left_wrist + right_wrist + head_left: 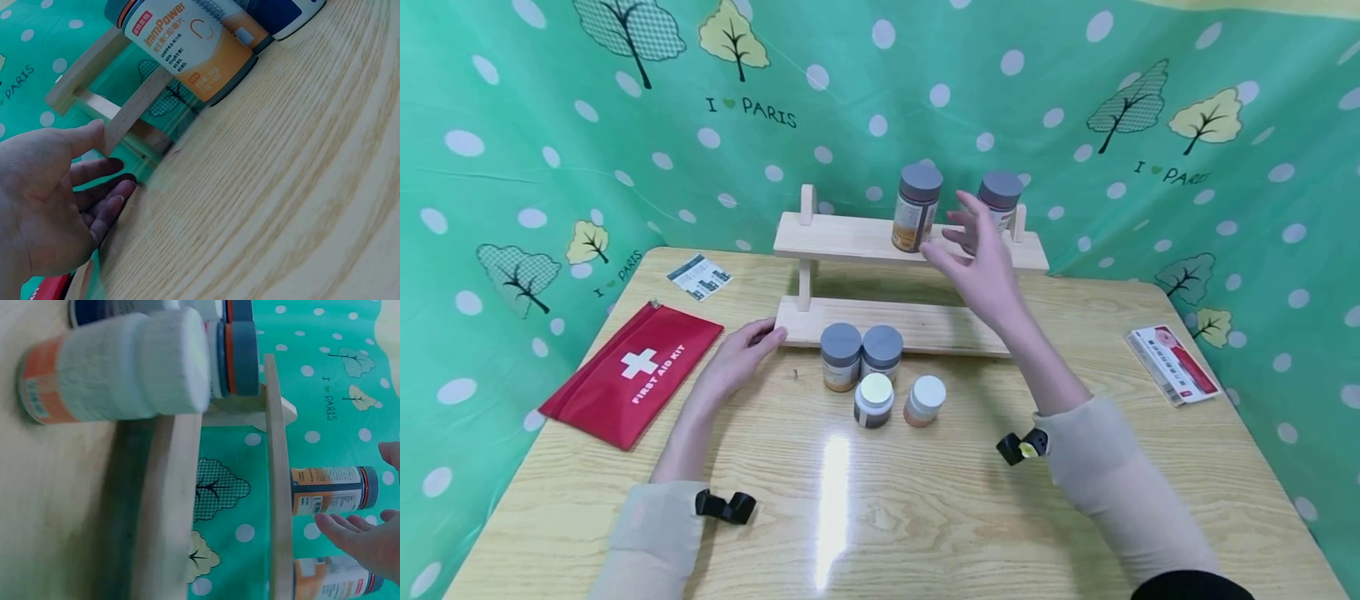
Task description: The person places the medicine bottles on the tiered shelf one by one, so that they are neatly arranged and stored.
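Note:
My right hand [981,271] is raised at the upper board of a small two-tier wooden shelf [838,237], fingers and thumb spread apart. The thumb tip is right by the base of a grey-capped supplement bottle [915,208]; a second grey-capped bottle [1000,200] stands behind the fingers, partly hidden. In the right wrist view, the fingers [362,532] lie close beside a bottle [331,490] and hold nothing. My left hand [741,358] is at the left end of the lower board [955,327]. In the left wrist view its thumb [94,132] touches the board's end, the other fingers loosely bent.
Two grey-capped bottles [840,357] stand before the lower board, with a white-capped dark bottle [873,402] and a small white bottle [924,400] nearer. A red first aid pouch [640,375] and a card [699,277] lie left, a flat box [1172,364] right.

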